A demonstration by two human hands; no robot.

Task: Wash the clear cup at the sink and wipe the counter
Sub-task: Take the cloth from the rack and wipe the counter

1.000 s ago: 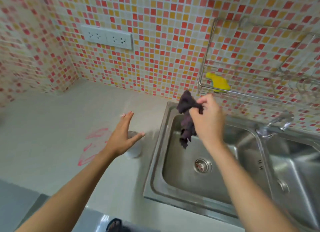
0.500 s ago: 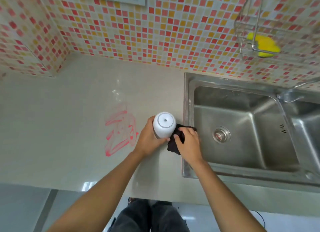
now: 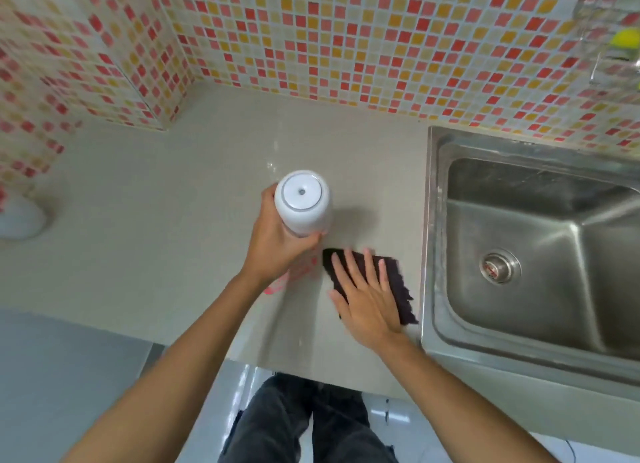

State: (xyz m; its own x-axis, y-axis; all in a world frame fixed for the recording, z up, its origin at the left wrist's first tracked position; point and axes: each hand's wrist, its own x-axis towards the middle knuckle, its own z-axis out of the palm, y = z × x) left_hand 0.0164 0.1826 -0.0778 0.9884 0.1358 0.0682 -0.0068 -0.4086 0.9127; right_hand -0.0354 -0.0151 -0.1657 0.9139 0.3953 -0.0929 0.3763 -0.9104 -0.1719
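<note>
The left hand [image 3: 277, 244] has its fingers wrapped round the side of the cup [image 3: 304, 203], which looks frosted white and is held above the middle of the counter [image 3: 173, 203], left of the sink [image 3: 519, 237]. The right hand [image 3: 367, 300] lies flat, fingers straight and slightly apart, pressing a dark cloth [image 3: 400, 289] onto the counter just beside the sink's left rim. Wiping seems under way but unfinished, since a red smear [image 3: 273, 287] shows under the left hand; whether the cup is washed cannot be told.
</note>
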